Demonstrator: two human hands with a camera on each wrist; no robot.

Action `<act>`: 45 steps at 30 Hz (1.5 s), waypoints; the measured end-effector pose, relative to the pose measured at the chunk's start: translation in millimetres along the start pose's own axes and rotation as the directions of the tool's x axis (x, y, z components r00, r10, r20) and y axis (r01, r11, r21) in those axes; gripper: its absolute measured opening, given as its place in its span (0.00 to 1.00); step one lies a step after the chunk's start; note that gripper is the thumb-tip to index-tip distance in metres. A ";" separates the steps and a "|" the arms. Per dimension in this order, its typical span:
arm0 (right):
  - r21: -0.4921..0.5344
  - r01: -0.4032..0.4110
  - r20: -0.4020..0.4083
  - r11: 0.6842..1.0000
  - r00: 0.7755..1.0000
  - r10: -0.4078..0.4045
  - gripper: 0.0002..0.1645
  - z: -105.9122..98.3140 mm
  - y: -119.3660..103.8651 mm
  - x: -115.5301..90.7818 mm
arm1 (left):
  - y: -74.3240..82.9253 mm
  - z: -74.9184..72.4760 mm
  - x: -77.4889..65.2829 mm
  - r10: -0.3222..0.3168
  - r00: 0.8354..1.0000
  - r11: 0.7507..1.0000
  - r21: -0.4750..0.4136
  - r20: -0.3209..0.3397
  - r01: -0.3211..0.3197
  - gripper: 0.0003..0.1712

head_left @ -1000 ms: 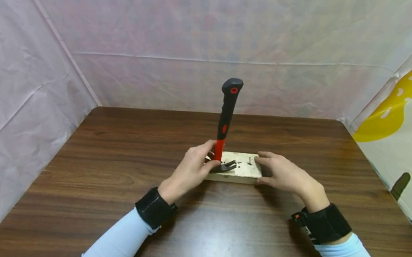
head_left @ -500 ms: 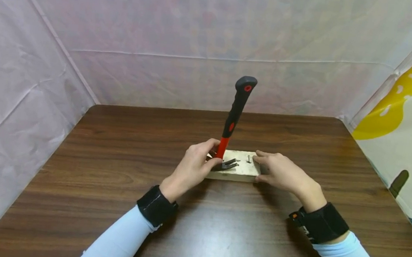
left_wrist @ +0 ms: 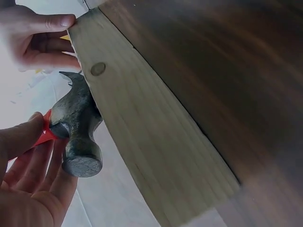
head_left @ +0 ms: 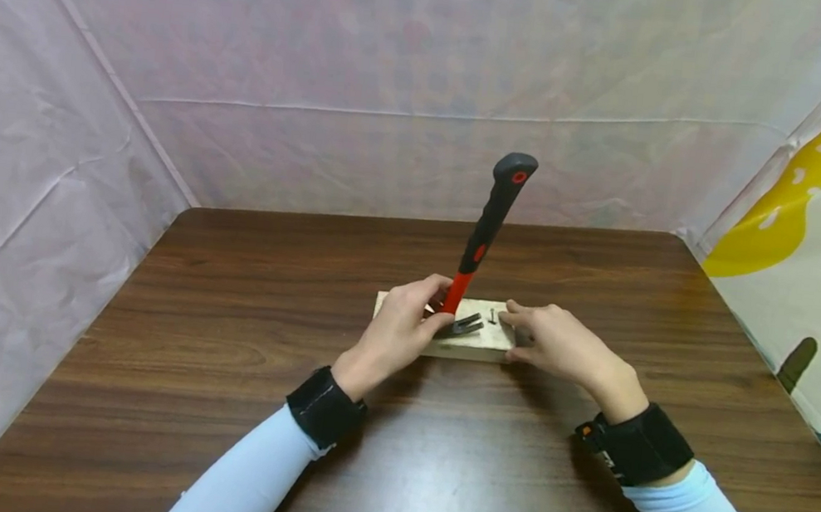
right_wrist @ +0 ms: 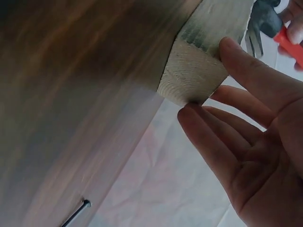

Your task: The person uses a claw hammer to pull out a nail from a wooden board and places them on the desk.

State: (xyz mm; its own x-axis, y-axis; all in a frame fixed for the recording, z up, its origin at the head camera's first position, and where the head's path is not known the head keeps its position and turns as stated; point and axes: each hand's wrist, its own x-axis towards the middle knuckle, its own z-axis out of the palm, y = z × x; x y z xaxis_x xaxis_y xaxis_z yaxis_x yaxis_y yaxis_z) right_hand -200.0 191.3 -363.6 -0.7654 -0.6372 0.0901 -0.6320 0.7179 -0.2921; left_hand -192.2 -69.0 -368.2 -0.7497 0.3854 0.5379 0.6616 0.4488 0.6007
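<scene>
Left hand [head_left: 401, 322] was clamped on the neck of the claw hammer [head_left: 487, 229], thumb and fingers either side of the red shaft, just above the head. Right hand [head_left: 559, 342] pinched the right end of the wooden block [head_left: 495, 342], thumb on the near face.

Change over the last 1.0 s: handle went from near upright to a clear lean right, and left hand plus hammer head shifted right along the block top. Net: the 2 prongs of the claw [head_left: 469, 324] got closer to the nail [head_left: 493, 316] sticking up there. I'd call that alignment, claw almost at the nail; couldn't confirm contact. Right hand and block barely shifted.

Block sat on the bench [head_left: 147, 328], pale sheet [head_left: 399, 80] behind.
</scene>
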 end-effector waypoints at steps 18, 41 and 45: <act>0.002 0.004 -0.008 1.000 1.000 -0.004 0.35 2.8 -7.8 4.0 | 5.6 6.4 5.3 -0.031 0.999 0.997 0.072 -0.036 0.034 0.19; -0.019 -0.008 0.006 1.000 1.000 0.009 0.35 4.0 -9.4 3.6 | 5.4 11.8 4.7 -0.051 0.998 0.998 0.043 -0.046 0.053 0.18; -0.024 -0.005 0.006 1.000 1.000 0.005 0.34 4.1 -9.9 3.8 | 5.9 12.2 4.6 -0.059 0.997 0.997 0.044 -0.046 0.061 0.18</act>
State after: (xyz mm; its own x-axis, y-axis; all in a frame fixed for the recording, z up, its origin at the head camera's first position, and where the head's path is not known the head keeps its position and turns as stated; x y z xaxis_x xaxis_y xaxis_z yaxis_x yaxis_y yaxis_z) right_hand -196.1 180.7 -364.3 -0.7680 -0.6350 0.0828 -0.6308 0.7278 -0.2692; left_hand -191.8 -54.8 -369.3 -0.7860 0.3213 0.5282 0.6139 0.5063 0.6057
